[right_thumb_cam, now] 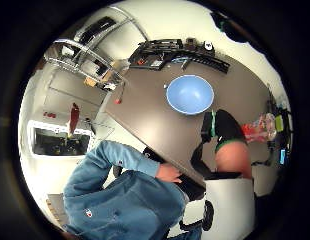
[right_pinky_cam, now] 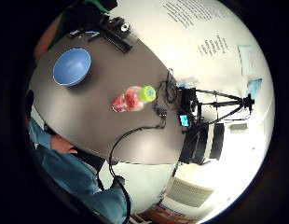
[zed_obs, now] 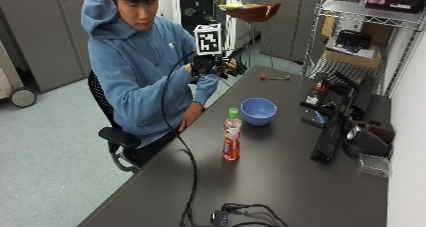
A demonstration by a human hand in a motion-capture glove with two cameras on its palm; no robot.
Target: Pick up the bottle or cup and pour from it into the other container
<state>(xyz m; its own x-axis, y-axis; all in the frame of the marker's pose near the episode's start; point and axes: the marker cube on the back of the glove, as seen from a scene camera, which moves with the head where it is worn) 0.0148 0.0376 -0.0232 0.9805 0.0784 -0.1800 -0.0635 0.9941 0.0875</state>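
Orange-red liquid fills one clear bottle (zed_obs: pixel 231 135) with a green cap, upright at mid-frame on the dark surface (zed_obs: pixel 286 187); its label is unreadable. One blue bowl (zed_obs: pixel 258 111) sits just beyond, apart. Bare room surrounds both. The gloved right hand (zed_obs: pixel 212 66) hovers upper centre, grasping nothing, fingers relaxed.

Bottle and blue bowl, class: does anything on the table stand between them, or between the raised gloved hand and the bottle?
Nothing visible. The bottle stands upright beside the blue bowl with bare table between; the gloved hand is raised above the table's edge.
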